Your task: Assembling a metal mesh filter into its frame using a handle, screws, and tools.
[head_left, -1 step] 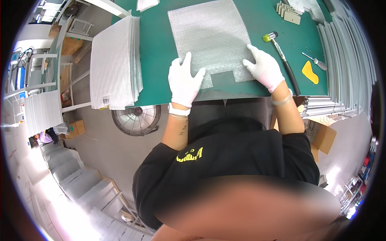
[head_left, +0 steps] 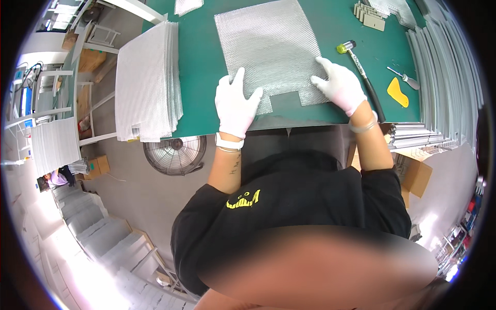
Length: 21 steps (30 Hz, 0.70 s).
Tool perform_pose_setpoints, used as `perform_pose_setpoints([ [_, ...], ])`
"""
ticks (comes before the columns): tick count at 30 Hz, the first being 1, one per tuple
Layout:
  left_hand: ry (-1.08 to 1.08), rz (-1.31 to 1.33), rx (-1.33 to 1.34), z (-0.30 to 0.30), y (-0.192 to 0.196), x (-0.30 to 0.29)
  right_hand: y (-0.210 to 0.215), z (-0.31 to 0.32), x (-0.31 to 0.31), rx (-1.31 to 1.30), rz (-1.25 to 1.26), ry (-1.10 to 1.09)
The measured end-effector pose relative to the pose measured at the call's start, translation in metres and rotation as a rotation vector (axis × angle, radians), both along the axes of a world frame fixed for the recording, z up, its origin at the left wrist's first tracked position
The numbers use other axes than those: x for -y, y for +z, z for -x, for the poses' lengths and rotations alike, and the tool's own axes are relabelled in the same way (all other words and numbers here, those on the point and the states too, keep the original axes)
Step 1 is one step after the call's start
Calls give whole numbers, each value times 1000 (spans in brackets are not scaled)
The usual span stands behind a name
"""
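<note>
A silvery mesh sheet (head_left: 271, 44) lies flat on the green tabletop (head_left: 199, 67), with a rectangular notch cut into its near edge. At its near left corner rests my left hand (head_left: 233, 106) in a white glove, thumb and index finger spread apart. My right hand (head_left: 343, 90), gloved the same way, touches the sheet's right edge. Its index finger reaches forward and its thumb lies apart over the mesh. Both hands look open, though the outer fingers are partly hidden.
To the right lie a hammer (head_left: 363, 80) with a black grip, a screwdriver (head_left: 410, 81) and a yellow flat piece (head_left: 397, 93). Stacked mesh sheets (head_left: 144, 82) stand at the left, more panels (head_left: 444, 77) at the right. Beige parts (head_left: 370, 17) sit far right. A floor fan (head_left: 175, 154) stands below.
</note>
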<state>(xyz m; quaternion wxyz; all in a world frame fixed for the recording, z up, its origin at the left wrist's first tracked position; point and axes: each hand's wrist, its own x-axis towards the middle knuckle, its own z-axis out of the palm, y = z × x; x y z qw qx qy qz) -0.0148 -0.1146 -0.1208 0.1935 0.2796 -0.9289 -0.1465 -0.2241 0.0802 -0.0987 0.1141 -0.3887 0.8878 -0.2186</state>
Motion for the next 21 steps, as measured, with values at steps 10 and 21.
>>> perform_pose_setpoints([
  [10,-47,215,195,9,10,8,-27,233,-60,-942,7,-114],
  [21,-186,145,168,-45,14,-31,-32,260,-71,-642,-201,-178],
])
